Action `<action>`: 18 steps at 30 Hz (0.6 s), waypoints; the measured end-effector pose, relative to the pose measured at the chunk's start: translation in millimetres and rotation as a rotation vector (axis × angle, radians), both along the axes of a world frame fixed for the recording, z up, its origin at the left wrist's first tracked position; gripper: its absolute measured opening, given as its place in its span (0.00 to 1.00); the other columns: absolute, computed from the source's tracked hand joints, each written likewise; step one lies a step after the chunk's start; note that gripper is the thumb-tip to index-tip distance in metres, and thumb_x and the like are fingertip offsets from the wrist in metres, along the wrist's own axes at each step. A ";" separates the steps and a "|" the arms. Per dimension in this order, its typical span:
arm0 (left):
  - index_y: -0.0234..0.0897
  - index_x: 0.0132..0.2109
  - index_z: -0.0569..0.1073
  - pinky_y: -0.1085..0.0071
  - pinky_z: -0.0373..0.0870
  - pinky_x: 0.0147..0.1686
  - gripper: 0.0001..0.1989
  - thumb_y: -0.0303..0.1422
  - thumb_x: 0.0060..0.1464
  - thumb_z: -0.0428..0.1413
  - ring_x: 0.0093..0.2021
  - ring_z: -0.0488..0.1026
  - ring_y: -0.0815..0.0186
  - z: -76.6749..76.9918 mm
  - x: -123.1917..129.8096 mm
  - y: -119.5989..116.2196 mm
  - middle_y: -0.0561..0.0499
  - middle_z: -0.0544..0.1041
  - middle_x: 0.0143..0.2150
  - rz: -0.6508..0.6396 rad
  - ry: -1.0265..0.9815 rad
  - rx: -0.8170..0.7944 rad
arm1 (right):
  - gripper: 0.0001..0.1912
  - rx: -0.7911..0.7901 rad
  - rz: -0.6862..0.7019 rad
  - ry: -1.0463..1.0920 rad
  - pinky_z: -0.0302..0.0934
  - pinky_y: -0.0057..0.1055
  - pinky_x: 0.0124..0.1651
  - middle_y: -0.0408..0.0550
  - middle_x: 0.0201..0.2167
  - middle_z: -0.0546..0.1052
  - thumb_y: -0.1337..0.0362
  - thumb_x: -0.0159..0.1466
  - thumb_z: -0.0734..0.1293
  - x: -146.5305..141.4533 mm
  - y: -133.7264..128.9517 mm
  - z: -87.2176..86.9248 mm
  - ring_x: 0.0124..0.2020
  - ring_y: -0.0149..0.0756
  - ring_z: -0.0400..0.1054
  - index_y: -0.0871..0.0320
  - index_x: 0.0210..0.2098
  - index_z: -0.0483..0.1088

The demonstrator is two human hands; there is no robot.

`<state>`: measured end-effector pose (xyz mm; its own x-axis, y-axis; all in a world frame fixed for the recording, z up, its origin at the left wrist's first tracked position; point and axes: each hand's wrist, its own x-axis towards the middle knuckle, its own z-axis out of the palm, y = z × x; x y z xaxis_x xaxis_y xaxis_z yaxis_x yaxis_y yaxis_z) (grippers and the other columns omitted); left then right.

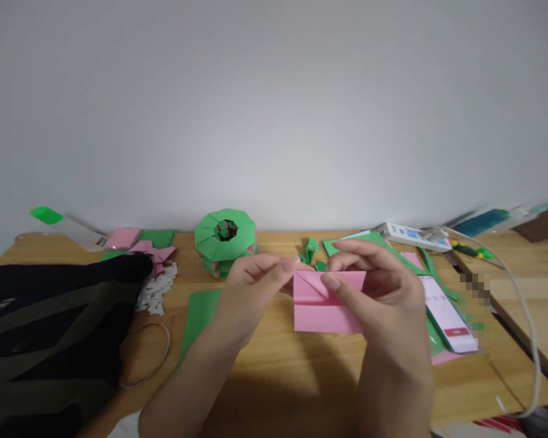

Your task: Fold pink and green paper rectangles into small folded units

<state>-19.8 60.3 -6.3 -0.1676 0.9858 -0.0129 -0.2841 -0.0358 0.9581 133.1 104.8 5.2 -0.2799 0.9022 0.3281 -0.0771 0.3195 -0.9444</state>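
A pink folded sheet of paper [322, 318] is held up above the table, with a crease across its middle and a slanting fold in its upper half. My right hand [383, 292] grips it from the right, thumb on the front face and fingers behind. At its upper left corner, my left hand [251, 298] pinches with thumb and forefinger; the exact contact is partly hidden. Behind the hands stands a round green paper model [226, 237] with pink parts underneath. Small green folded pieces [309, 249] lie just beyond the pink paper.
Dark cloth [55, 340] covers the left side, near white paper scraps [158, 289] and a pink folded piece [150, 250]. A green sheet [201, 316] lies by my left forearm. On the right are a phone [447, 313], a power strip [413, 236] and its cable [525, 298].
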 end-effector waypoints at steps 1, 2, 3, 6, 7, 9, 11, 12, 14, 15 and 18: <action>0.36 0.30 0.81 0.70 0.76 0.32 0.15 0.42 0.54 0.58 0.28 0.78 0.64 0.2 -0.9 -0.2 0.48 0.82 0.27 -0.015 -0.027 -0.002 | 0.16 -0.014 0.008 0.001 0.66 0.24 0.25 0.41 0.26 0.76 0.72 0.54 0.72 0.6 1.2 0.1 0.26 0.29 0.70 0.54 0.41 0.73; 0.36 0.31 0.81 0.69 0.77 0.33 0.15 0.43 0.54 0.57 0.28 0.78 0.64 0.6 -1.7 -0.5 0.47 0.82 0.27 -0.022 -0.033 -0.005 | 0.16 -0.030 0.015 0.004 0.66 0.24 0.25 0.41 0.26 0.76 0.72 0.53 0.72 1.2 2.1 0.1 0.25 0.29 0.70 0.54 0.41 0.73; 0.37 0.31 0.81 0.69 0.77 0.32 0.14 0.43 0.53 0.58 0.28 0.78 0.63 1.3 -2.3 -0.9 0.47 0.82 0.28 -0.027 -0.014 -0.005 | 0.16 -0.047 0.024 0.007 0.66 0.24 0.25 0.41 0.26 0.76 0.71 0.53 0.72 1.6 2.7 0.1 0.25 0.28 0.70 0.54 0.41 0.73; 0.38 0.29 0.81 0.73 0.75 0.29 0.07 0.36 0.48 0.63 0.28 0.78 0.65 4.8 -2.3 -2.2 0.49 0.82 0.28 -0.026 0.109 0.036 | 0.15 -0.080 0.034 0.017 0.66 0.24 0.24 0.41 0.26 0.76 0.71 0.53 0.72 1.6 2.6 -0.2 0.24 0.28 0.70 0.55 0.40 0.73; 0.38 0.28 0.81 0.74 0.74 0.28 0.05 0.34 0.47 0.63 0.27 0.77 0.66 5.9 -1.8 -2.5 0.50 0.82 0.28 -0.015 0.146 0.055 | 0.15 -0.078 0.034 0.017 0.66 0.24 0.24 0.41 0.26 0.76 0.72 0.53 0.72 1.2 2.2 -0.2 0.24 0.28 0.70 0.55 0.40 0.73; 0.38 0.27 0.80 0.76 0.73 0.27 0.04 0.30 0.48 0.61 0.26 0.76 0.68 7.3 -0.6 -2.7 0.51 0.82 0.27 0.026 0.212 0.086 | 0.15 -0.056 0.036 0.018 0.66 0.24 0.26 0.41 0.26 0.76 0.72 0.53 0.72 0.2 1.4 0.0 0.26 0.29 0.70 0.55 0.40 0.73; 0.38 0.27 0.79 0.77 0.72 0.27 0.05 0.28 0.49 0.60 0.26 0.75 0.69 7.0 0.2 -2.4 0.52 0.81 0.26 0.074 0.276 0.104 | 0.15 -0.032 0.044 0.014 0.67 0.24 0.28 0.40 0.26 0.76 0.72 0.53 0.72 -1.0 1.2 0.7 0.28 0.29 0.71 0.54 0.40 0.73; 0.38 0.27 0.79 0.77 0.71 0.27 0.05 0.27 0.49 0.60 0.26 0.75 0.69 6.3 0.4 -2.1 0.52 0.81 0.26 0.090 0.304 0.118 | 0.14 -0.024 0.051 0.002 0.67 0.24 0.28 0.40 0.26 0.76 0.71 0.53 0.72 -1.4 1.4 1.1 0.28 0.29 0.71 0.54 0.39 0.73; 0.39 0.27 0.80 0.76 0.71 0.30 0.05 0.27 0.49 0.60 0.29 0.75 0.69 4.2 0.2 -1.0 0.52 0.80 0.27 0.117 0.358 0.171 | 0.09 -0.014 0.063 -0.064 0.66 0.25 0.29 0.41 0.27 0.76 0.70 0.53 0.73 -1.7 2.1 1.7 0.28 0.30 0.71 0.55 0.34 0.73; 0.39 0.28 0.80 0.75 0.72 0.33 0.06 0.26 0.49 0.60 0.31 0.75 0.69 3.1 -0.1 -0.3 0.52 0.80 0.28 0.137 0.383 0.207 | 0.07 -0.002 0.062 -0.113 0.66 0.25 0.29 0.42 0.26 0.76 0.68 0.53 0.73 -1.6 2.6 1.8 0.28 0.30 0.71 0.55 0.31 0.73; 0.41 0.27 0.80 0.71 0.72 0.41 0.06 0.26 0.49 0.61 0.36 0.75 0.67 0.5 -1.1 1.5 0.51 0.77 0.32 0.188 0.439 0.306 | 0.04 0.068 0.057 -0.249 0.67 0.29 0.32 0.44 0.26 0.77 0.65 0.54 0.73 -0.4 3.7 1.0 0.29 0.33 0.71 0.56 0.27 0.74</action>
